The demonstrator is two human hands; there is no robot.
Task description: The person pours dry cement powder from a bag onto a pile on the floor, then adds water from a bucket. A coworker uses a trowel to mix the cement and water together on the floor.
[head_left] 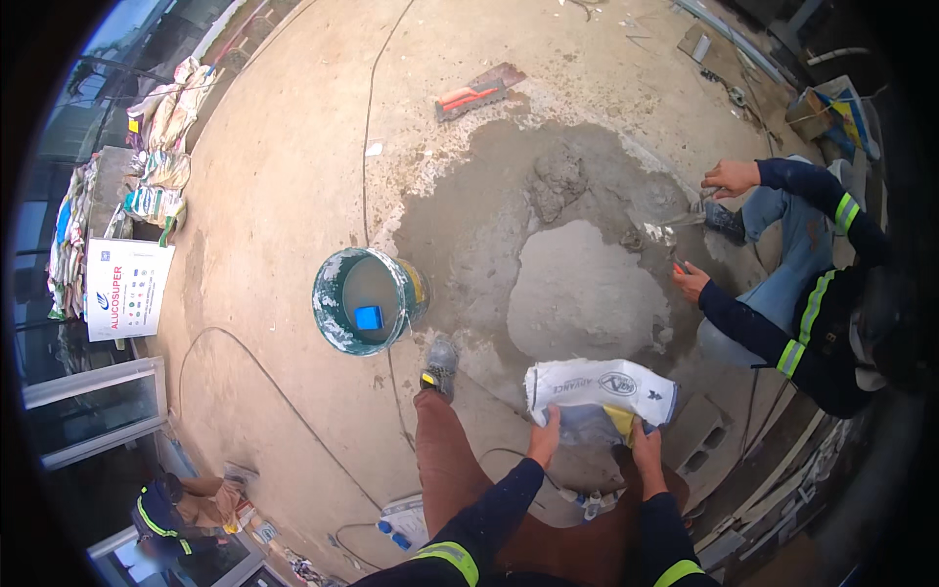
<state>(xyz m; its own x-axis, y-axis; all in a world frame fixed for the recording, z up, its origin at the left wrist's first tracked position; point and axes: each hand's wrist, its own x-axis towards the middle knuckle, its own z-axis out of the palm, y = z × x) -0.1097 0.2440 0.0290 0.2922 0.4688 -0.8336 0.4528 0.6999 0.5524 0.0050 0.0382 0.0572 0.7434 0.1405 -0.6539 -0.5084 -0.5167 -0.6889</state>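
Bag looks creased, paper or plastic unclear. Powder heap looks matt; mortar patch damp, rough. Bucket looks plastic, crusted. Trowel has dull metal blade, plastic-looking handle. Sleeves are matt cloth.

Single head view, fisheye: looks steeply down from the wearer's head; left hand and right hand near, floor spreading beyond.

Dark lettering and oval emblem printed on white bag, seen inverted. Red lettering, blue logo carried by white board.
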